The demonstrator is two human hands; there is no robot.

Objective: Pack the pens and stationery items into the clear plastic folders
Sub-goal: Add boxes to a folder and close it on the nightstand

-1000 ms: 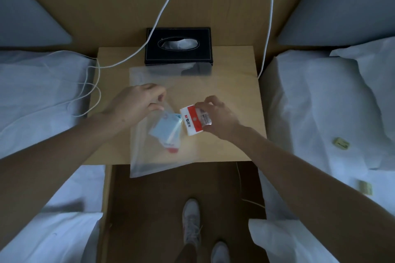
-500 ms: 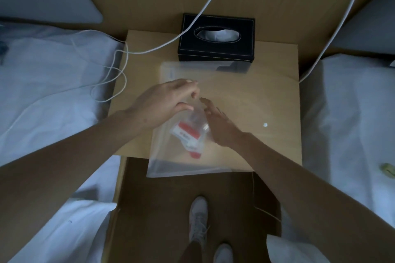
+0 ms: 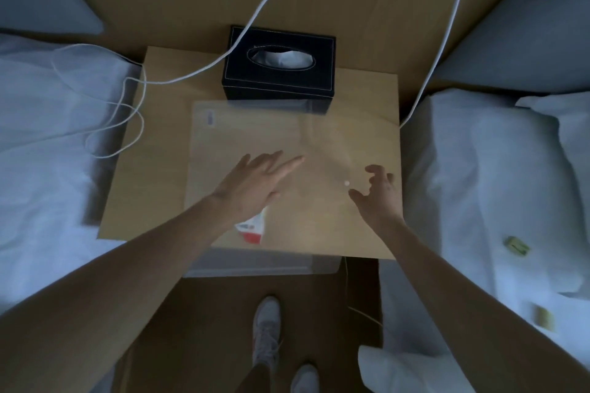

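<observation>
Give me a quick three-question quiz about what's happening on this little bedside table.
1. True or false: the left hand grips a pen.
2. Where does the red-and-white box lie? A) on the bed B) inside the clear folder C) on the tissue box
3. What small items lie on the bed to the right?

Key: 1. False; its fingers are straight and hold nothing, like the right hand. 2. B. 3. Two yellowish-green items, too blurred to name.

**My nightstand**

The wooden table (image 3: 159, 201) carries a black tissue box (image 3: 278, 73) at the back. A clear folder (image 3: 249, 134) lies flat before it, overhanging the near edge. A white cable (image 3: 178, 78) crosses the back-left corner, apparently touching the top.
</observation>
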